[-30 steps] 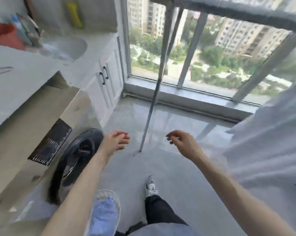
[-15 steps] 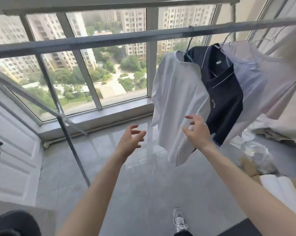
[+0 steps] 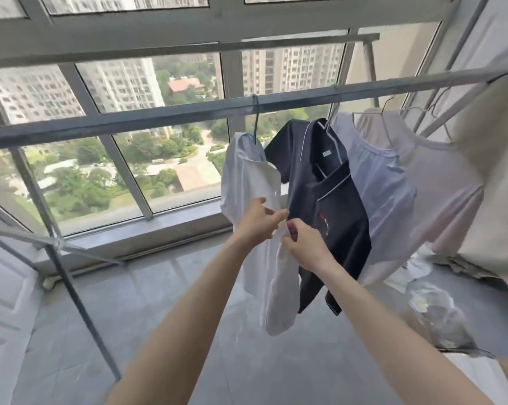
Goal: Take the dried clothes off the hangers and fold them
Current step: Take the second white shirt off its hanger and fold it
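Observation:
A white shirt (image 3: 248, 176) hangs on a blue hanger (image 3: 256, 121) from the grey drying rail (image 3: 159, 118). Both hands meet at its front edge, at mid height. My left hand (image 3: 260, 219) pinches the fabric from the left. My right hand (image 3: 303, 244) pinches it just below and to the right, fingers curled. Behind it hang a dark navy polo shirt (image 3: 331, 200), a pale blue shirt (image 3: 378, 182) and a pinkish-white shirt (image 3: 439, 194), each on a wire hanger.
The rack's slanted leg (image 3: 80, 302) stands at the left, in front of large windows (image 3: 147, 159). A beige cloth (image 3: 492, 182) hangs at the far right. A crumpled plastic bag (image 3: 433, 311) lies on the grey floor (image 3: 159, 287) at the right. White cabinet doors (image 3: 4, 302) line the left.
My view swung from the floor and washing machine up to the rack. Both hands, free half a second ago, have reached forward and taken hold of the white shirt's front.

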